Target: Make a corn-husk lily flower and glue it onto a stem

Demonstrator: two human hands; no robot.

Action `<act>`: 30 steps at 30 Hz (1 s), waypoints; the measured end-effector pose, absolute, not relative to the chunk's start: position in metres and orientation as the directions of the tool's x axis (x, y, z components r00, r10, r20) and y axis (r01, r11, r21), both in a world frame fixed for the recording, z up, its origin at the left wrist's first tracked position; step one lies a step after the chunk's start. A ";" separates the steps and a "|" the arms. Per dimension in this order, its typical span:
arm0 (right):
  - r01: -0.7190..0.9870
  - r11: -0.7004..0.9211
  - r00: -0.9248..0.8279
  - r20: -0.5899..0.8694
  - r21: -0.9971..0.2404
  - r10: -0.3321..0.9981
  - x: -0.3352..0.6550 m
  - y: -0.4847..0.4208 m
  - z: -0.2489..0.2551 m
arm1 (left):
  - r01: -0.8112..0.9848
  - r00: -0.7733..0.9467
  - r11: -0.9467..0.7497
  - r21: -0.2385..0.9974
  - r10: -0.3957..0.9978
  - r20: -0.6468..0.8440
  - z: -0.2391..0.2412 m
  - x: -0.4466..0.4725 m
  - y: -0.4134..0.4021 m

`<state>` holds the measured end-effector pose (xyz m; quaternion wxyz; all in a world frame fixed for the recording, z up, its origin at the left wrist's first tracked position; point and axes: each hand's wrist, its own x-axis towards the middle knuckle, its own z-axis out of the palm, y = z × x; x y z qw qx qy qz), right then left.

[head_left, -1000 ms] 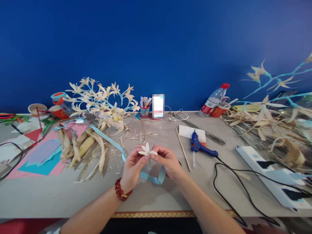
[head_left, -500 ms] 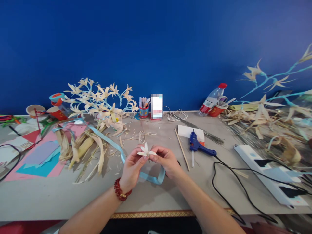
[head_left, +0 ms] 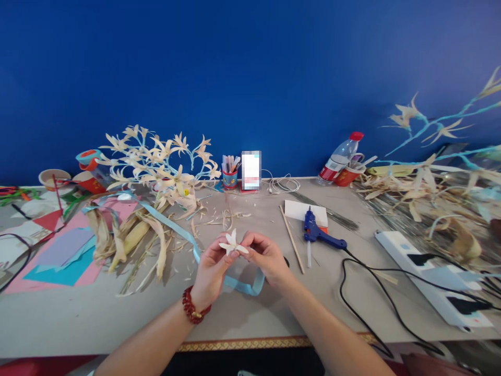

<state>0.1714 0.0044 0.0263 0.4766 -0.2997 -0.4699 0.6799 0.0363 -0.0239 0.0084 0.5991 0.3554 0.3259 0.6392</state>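
Observation:
A small pale husk flower with pointed petals is held just above the grey table, in the middle. My left hand, with a red bead bracelet at the wrist, pinches it from below. My right hand pinches its right side, fingertips meeting the left hand's. A light blue ribbon runs from the left across the table and loops under both hands.
Dried corn husks and coloured paper lie left, a husk-flower branch behind. A wooden stick, blue glue gun with black cord, white power strip, bottle and more husks sit right.
The hands and flower have barely moved; the flower is tilted slightly differently. The view has shifted a little.

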 end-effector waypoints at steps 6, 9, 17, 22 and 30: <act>-0.359 -0.073 -0.344 0.059 -0.931 0.937 0.171 0.005 0.023 | -0.592 0.014 -0.004 0.806 1.000 0.015 0.011 0.037 -0.024; -0.347 -0.060 -0.339 0.066 -0.936 0.938 0.171 0.004 0.023 | -0.610 0.019 0.020 0.793 1.000 -0.010 0.012 0.036 -0.023; -0.346 -0.089 -0.347 0.039 -0.934 0.937 0.169 0.002 0.024 | -0.607 -0.050 -0.010 0.795 0.998 -0.026 0.008 0.036 -0.023; -0.327 -0.002 -0.314 0.107 -0.945 0.944 0.169 0.004 0.018 | -0.611 -0.023 -0.002 0.792 1.000 -0.015 0.010 0.036 -0.023; -0.317 0.078 -0.308 0.180 -0.945 0.934 0.169 0.003 0.017 | -0.615 -0.027 0.001 0.789 0.999 -0.022 0.010 0.035 -0.023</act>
